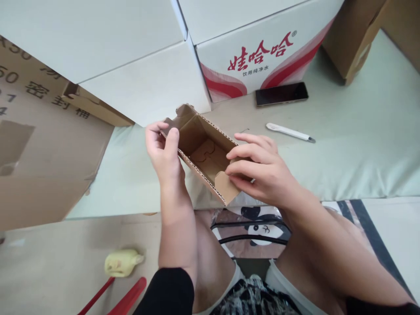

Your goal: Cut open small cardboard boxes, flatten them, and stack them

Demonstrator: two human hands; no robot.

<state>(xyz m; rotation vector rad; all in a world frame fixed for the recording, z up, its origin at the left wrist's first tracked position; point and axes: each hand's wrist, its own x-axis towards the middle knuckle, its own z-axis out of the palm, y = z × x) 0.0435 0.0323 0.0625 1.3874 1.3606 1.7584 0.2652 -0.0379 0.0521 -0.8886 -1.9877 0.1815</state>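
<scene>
A small brown cardboard box (204,170) is held tilted in front of me, its open top facing me and interlocked bottom flaps showing inside. At its far left end, my left hand (165,144) grips the wall, thumb over the near edge and fingers around the corner. My right hand (259,166) is closed on the opposite end, its bent fingers pressing at the end flaps. Part of that end is hidden behind these fingers. A white utility knife (288,132) lies on the pale green cloth beyond my right hand.
Behind the knife, a dark phone (282,94) lies against a white carton with red lettering (252,61). White boxes (141,83) stand at the back left. Large brown cartons (42,144) flank both sides. A yellow bottle (121,263) lies on the floor near red handles (129,297).
</scene>
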